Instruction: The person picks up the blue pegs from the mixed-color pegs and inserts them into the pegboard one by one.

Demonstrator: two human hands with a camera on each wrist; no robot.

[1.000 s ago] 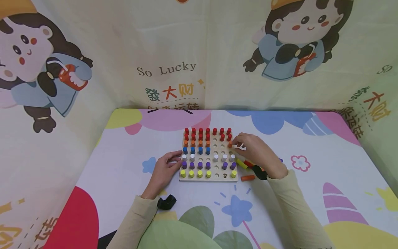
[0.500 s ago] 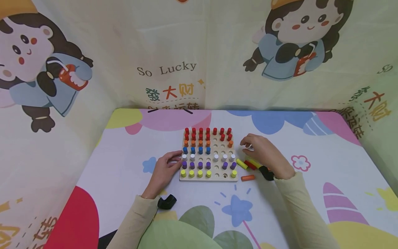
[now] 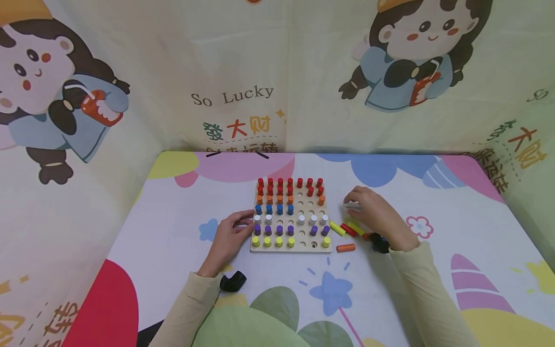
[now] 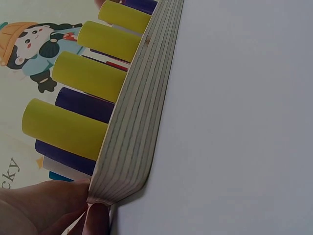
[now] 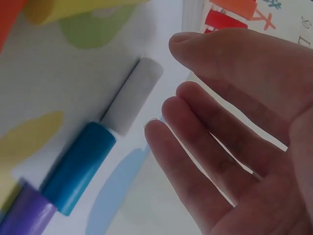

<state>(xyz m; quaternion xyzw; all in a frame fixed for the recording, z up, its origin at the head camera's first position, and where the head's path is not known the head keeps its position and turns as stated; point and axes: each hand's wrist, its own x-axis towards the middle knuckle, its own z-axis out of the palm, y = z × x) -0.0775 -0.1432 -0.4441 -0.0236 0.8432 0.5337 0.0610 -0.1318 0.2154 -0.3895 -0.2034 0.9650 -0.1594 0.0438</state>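
At nine o'clock on the pegboard [image 3: 286, 250], the left hand [image 3: 230, 237] rests its fingertips against the edge near a corner, not visibly wrapped round it. The board, layered like plywood along its side, looks stiff and modestly heavy; it should be held by its edges, clear of the standing pegs. Off its four o'clock side lie a loose yellow peg [image 3: 337, 228], an orange peg [image 3: 346, 248] and a red peg [image 3: 348, 230]. In the right wrist view, a purple peg [image 5: 29, 210], a blue peg [image 5: 78, 169] and the white peg [image 5: 132, 98] run end to end toward one o'clock. The white peg lies on the table, near three o'clock from the board; likely light, rigid, smooth and apt to roll, it is best pinched across the middle. Beside it, the right hand [image 3: 373, 209] grips nothing, fingers loosely spread and apart from it.
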